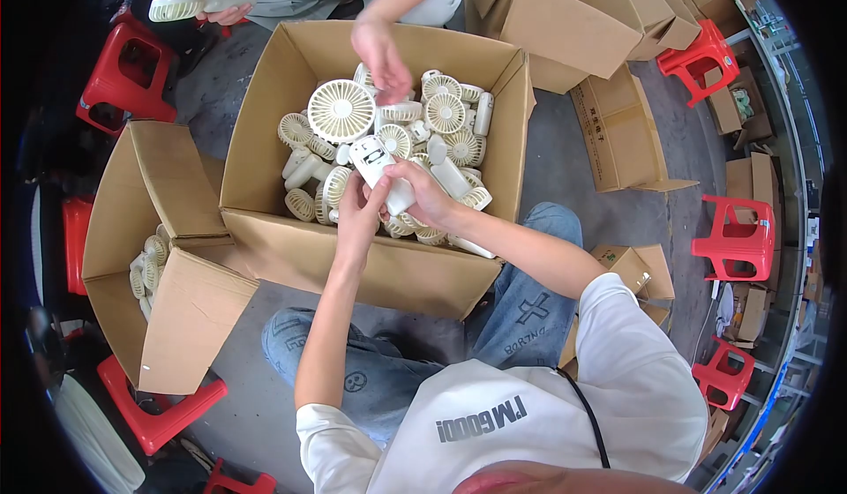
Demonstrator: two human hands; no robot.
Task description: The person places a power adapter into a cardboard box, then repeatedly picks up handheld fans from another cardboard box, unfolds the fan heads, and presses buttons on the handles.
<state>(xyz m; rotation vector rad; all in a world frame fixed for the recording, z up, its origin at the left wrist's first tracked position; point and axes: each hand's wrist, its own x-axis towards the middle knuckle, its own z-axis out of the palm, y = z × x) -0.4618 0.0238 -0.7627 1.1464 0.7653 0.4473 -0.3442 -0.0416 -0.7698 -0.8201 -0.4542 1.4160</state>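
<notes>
A smooth white plastic fan handle [378, 163] with a dark slot is held at a tilt above an open cardboard box [371, 260]. The left hand [357, 207] pinches its near edge; the fingers of the right hand [425, 196] grip its lower end. A round, ribbed cream grille [342, 111] sits just beyond; whether it joins the handle is unclear. Beneath lie jumbled small fans [444, 113], round heads and rounded handles.

The box's stiff walls surround the pile, leaving the top open; the forearms cross the near wall. Opposite, a co-worker's hand [384, 63], fingers loose, reaches over the fans, while their other hand [231, 2] grasps another fan [176, 7]. Bare grey floor [609, 220] shows at right.

The wearer's white shirt [547, 397] reads "I'M GOOD!"; the faded jeans [529, 295] read "BORING". Printing on a flattened carton [613, 132] is too small to read.
</notes>
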